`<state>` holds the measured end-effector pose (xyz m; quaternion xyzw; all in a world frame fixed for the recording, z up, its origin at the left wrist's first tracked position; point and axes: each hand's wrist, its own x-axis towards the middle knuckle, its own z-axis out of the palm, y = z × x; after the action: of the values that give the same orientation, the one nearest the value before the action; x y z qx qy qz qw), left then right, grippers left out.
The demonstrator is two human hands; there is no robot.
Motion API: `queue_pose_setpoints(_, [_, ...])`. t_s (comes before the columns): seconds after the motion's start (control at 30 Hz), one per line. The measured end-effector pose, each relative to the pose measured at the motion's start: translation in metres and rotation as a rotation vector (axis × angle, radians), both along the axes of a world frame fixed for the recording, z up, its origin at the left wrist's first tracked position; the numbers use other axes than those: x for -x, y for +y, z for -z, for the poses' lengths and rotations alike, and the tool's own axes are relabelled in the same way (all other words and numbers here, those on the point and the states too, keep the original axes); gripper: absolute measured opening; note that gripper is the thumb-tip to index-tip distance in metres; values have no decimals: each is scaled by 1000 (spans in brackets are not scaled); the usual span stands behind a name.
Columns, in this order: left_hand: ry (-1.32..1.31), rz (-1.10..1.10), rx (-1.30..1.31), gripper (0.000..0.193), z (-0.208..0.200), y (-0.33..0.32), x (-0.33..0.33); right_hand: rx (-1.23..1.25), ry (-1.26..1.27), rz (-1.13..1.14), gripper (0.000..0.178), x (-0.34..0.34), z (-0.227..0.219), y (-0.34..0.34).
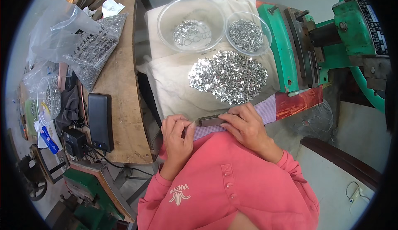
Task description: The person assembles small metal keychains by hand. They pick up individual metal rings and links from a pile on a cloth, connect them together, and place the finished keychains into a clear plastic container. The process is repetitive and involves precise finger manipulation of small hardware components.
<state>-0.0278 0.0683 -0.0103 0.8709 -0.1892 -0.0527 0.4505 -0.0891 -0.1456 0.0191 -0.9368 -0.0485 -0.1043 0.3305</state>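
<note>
My right hand (247, 129) grips one end of a small dark rectangular block (209, 121), held level just in front of my body. My left hand (177, 138) is beside the block's other end, thumb and fingers pinched together; whatever is between them is too small to make out. Just beyond the hands, a heap of small shiny metal pieces (228, 77) lies on a beige cloth (166, 93). Behind the heap stand a large clear plastic bowl (166, 33) with some bright pieces in it and a smaller clear bowl (267, 33) full of thin metal pins.
A green machine (277, 47) stands at the right, beside a red surface (304, 102). On the wooden table (126, 118) at the left are a black power bank (100, 122), a clear bag of metal parts (93, 56) and a black adapter (74, 143). A fan (313, 120) sits low at the right.
</note>
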Motion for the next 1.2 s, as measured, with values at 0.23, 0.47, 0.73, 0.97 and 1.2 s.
queue_pose_setpoints(0.23, [-18, 32, -100, 12, -6, -5, -3, 9, 33, -10, 32, -5, 4, 6])
queue_pose_setpoints(0.47, [-37, 43, -160, 11, -7, -9, -2, 0, 43, 5, 32, -2, 6, 6])
queue_pose_setpoints(0.73, [-23, 60, -172, 12, -13, -12, -4, -58, 55, 292, 33, 20, 13, -10])
queue_pose_setpoints(0.97, [-3, 75, -213, 14, -14, -14, -7, -40, 63, 311, 30, 23, 18, -10])
queue_pose_setpoints(1.2, [9, 68, -223, 21, -17, -14, -5, -58, -16, 288, 31, 26, 24, -13])
